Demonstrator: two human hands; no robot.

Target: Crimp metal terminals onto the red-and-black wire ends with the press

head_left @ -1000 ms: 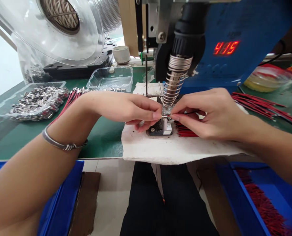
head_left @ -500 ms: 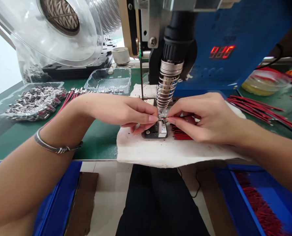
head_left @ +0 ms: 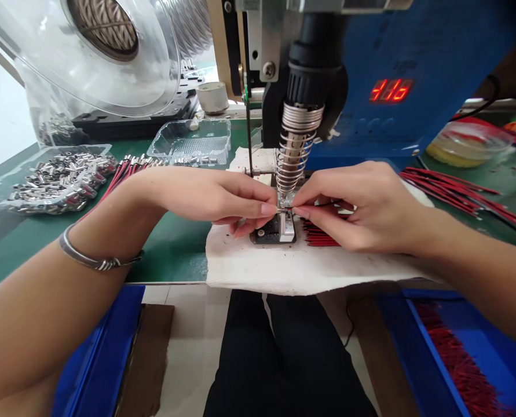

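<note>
My left hand (head_left: pixel 223 200) is closed in a pinch at a small silver metal connector (head_left: pixel 281 209), mostly hidden by the fingertips. From the other side, my right hand (head_left: pixel 362 208) pinches a thin red-and-black wire (head_left: pixel 333 203), its end meeting the connector. Both sets of fingertips sit just above a small fixture (head_left: pixel 287 229) with a pale metal block on a black base. Right over them stands a soldering iron (head_left: pixel 301 139) wrapped in a coil spring, its tip down between the hands. A row of red-and-black wires (head_left: pixel 321 236) lies under my right hand on white cloth (head_left: pixel 258 266).
At left are a clear tray of metal connectors (head_left: pixel 66 179), a second clear tray (head_left: pixel 188 139) and bundled wires (head_left: pixel 125 168). A blue machine (head_left: pixel 383 127) with a red display stands behind. More wires (head_left: pixel 457 194) lie right; a blue bin (head_left: pixel 440 365) sits below.
The hands hold nearly the same position at the iron's tip. The view has shifted very slightly, the red display reads differently, and the legs below have moved a little.
</note>
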